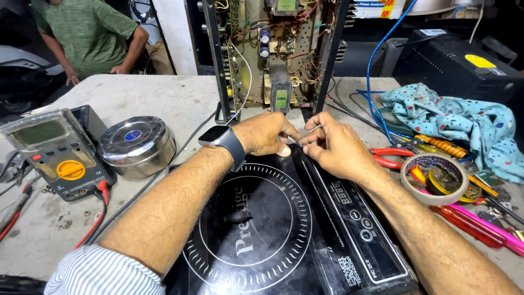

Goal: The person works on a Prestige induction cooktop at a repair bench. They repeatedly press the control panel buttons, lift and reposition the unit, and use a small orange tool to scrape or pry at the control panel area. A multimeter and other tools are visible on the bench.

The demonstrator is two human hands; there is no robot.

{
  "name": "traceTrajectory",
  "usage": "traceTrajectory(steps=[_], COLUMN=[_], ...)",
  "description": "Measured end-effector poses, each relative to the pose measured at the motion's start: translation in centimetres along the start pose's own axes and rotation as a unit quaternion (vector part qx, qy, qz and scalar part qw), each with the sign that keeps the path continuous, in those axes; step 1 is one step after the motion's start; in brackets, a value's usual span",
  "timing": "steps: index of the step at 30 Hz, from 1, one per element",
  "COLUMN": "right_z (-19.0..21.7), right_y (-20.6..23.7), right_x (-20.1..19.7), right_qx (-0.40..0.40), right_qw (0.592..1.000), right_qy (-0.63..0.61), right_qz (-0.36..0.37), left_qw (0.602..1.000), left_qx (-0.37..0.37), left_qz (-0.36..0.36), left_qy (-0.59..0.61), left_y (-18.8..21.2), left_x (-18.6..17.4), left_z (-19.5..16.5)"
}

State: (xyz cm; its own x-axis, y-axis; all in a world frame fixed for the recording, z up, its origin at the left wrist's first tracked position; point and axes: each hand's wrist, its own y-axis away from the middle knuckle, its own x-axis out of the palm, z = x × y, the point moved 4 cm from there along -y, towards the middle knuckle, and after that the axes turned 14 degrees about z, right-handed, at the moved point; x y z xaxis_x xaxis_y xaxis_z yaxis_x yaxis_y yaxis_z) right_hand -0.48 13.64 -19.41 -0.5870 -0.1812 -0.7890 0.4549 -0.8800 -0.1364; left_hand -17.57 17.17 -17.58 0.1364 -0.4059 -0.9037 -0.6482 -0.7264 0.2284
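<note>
Both hands meet at the far edge of the black cooktop on the surface. The left hand and right hand pinch a thin wire between fingers. It looks liable to slip or snap if tugged; the open circuit chassis stands just beyond.

The person is wearing a dark-strapped smartwatch on the left wrist, well above a blue-and-white striped sleeve.

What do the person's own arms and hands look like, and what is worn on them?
Both forearms are bare and hairy. The left hand has a smartwatch with a dark square face and grey strap at the wrist; a white, blue-striped sleeve is rolled above. The right hand wears nothing.
</note>
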Motion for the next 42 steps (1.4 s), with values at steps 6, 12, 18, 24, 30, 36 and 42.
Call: traceTrajectory(steps=[6, 12, 18, 24, 30, 36, 42], right_z=[0.4, 1.4, 1.7, 1.5, 2.7, 3.8, 3.7], right_y=[0.8, 1.2, 1.7, 0.6, 0.7, 0.9, -0.9], right_x=[0.7, 1.4, 1.4, 1.8, 1.7, 1.5, 3.4], right_qx=[-0.003, 0.0, 0.014, 0.006, 0.024, 0.103, -0.013], right_qw=[0.998, 0.991, 0.99, 0.974, 0.993, 0.994, 0.989], right_qy=[-0.052, -0.121, -0.104, -0.222, -0.111, -0.026, -0.144], right_qz=[-0.018, -0.056, -0.09, -0.038, -0.034, -0.002, 0.017], left_qw=[0.999, 0.994, 0.997, 0.999, 0.999, 0.999, 0.982], left_qx=[0.02, 0.023, -0.019, -0.017, -0.023, 0.02, 0.152], left_qz=[0.011, 0.0, -0.018, -0.045, -0.036, -0.03, -0.075], left_qy=[-0.032, -0.105, -0.078, -0.023, -0.033, -0.04, -0.088], left_y=[0.0, 1.4, 2.9, 3.6, 4.2, 4.6, 6.5], left_x=[0.2, 0.1, 0.3, 0.3, 0.1, -0.2, -1.1], left_z=[0.8, -0.3, -0.7, -0.1, -0.6, -0.9, -1.9])
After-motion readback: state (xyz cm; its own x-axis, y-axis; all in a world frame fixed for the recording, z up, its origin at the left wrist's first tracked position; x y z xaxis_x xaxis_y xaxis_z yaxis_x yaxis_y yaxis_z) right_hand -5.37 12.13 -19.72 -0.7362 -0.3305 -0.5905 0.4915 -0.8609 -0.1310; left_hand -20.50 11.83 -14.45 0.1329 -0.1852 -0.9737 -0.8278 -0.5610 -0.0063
